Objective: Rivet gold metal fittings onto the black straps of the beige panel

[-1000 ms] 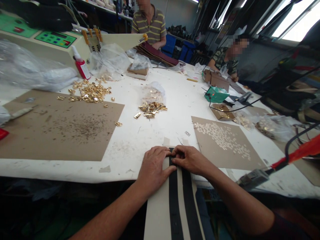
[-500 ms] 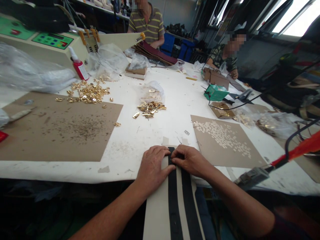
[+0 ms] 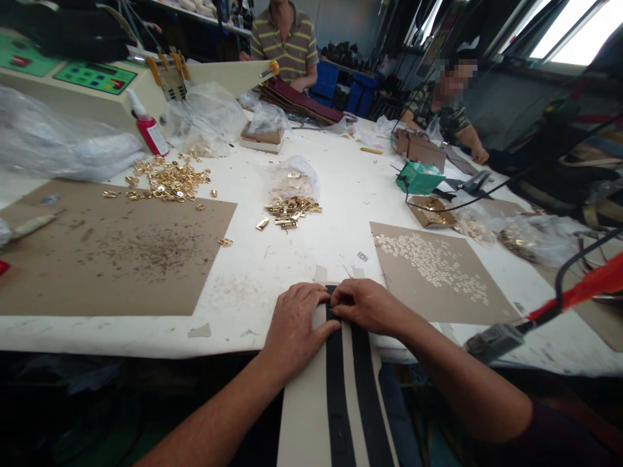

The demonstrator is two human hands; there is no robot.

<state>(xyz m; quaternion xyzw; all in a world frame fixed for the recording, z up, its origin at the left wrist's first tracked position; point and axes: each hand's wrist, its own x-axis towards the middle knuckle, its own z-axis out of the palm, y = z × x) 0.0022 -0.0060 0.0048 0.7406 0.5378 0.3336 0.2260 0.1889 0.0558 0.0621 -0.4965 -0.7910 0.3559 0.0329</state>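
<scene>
Two black straps lie lengthwise on a pale board that reaches over the table's front edge. My left hand (image 3: 298,324) rests flat on the board, its fingers and thumb spread beside and on the left black strap (image 3: 337,383). My right hand (image 3: 363,305) is pinched at the upper end of that same strap; what sits between its fingertips is too small to make out. The right black strap (image 3: 367,389) runs below my right hand. Beneath both is the pale board (image 3: 304,421).
Gold fittings (image 3: 289,211) lie ahead, with more gold pieces (image 3: 170,178) at the left. Small rings cover a brown sheet (image 3: 467,259) on the right. A grey tool (image 3: 496,340) hangs near my right forearm. Two people sit across the white table (image 3: 335,175).
The view has shifted slightly. My hands hold nearly the same pose at the strap's end. The hand of the person at the back right has moved outward to the right.
</scene>
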